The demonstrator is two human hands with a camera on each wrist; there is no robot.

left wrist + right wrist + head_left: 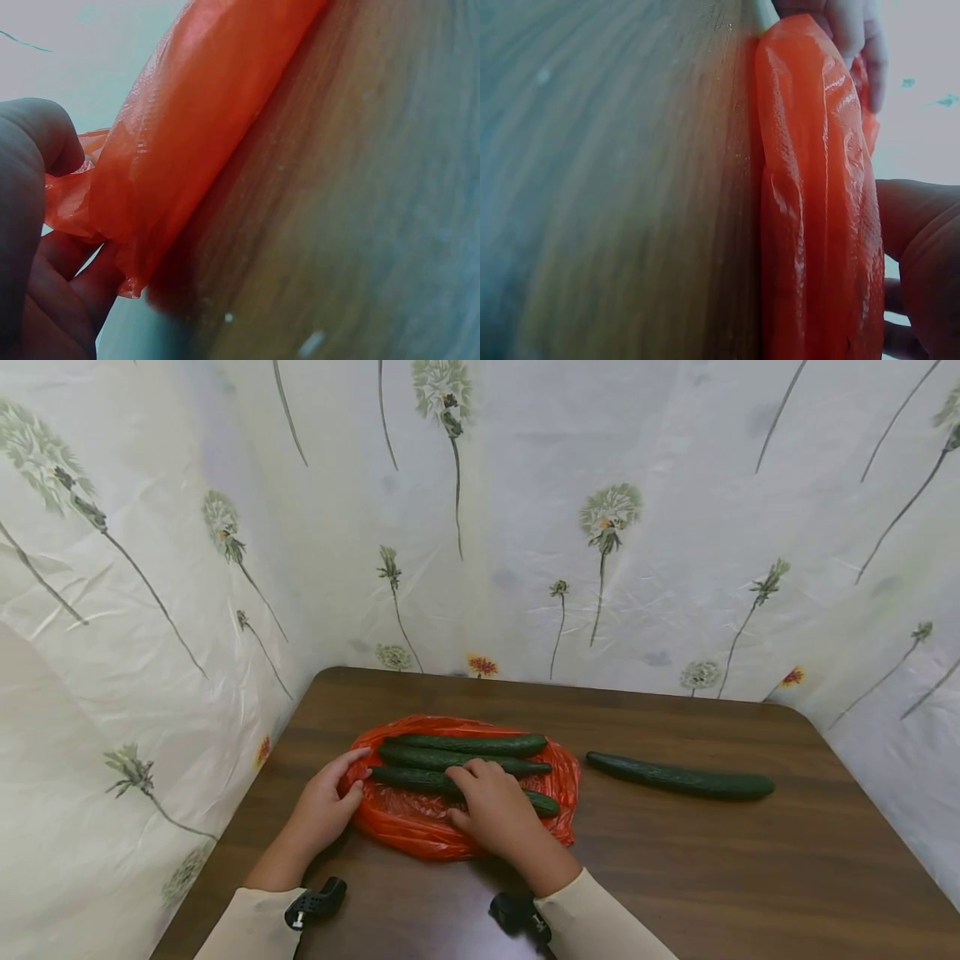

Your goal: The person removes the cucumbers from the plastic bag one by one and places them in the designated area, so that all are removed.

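Where the brown table (675, 877) ends, we find a pale sheet (510, 527) rising behind it and along both sides, creased and glossy in places. We note its print: grey-green seed heads on thin stems, with a few red-orange blooms low down. The table shows dark wood grain, rounded far corners and a soft sheen at the near side, between the wrists. From the left wrist we make out pale specks (311, 343) on the wood.

On the table, left of centre, lies a red bag (405, 842), crumpled and open at the top. In it we count three cucumbers (472, 744), side by side and running crosswise. A lone cucumber (678, 777) rests on bare wood to the right, apart from the bag.

The left hand (322, 806) pinches the bag's left rim, thumb and fingers together on the plastic. The right hand (498, 810) lies over the nearest cucumber in the bag, fingers across it, thumb on the near side; we cannot tell whether it clamps. Both sleeves (600, 927) are cream.
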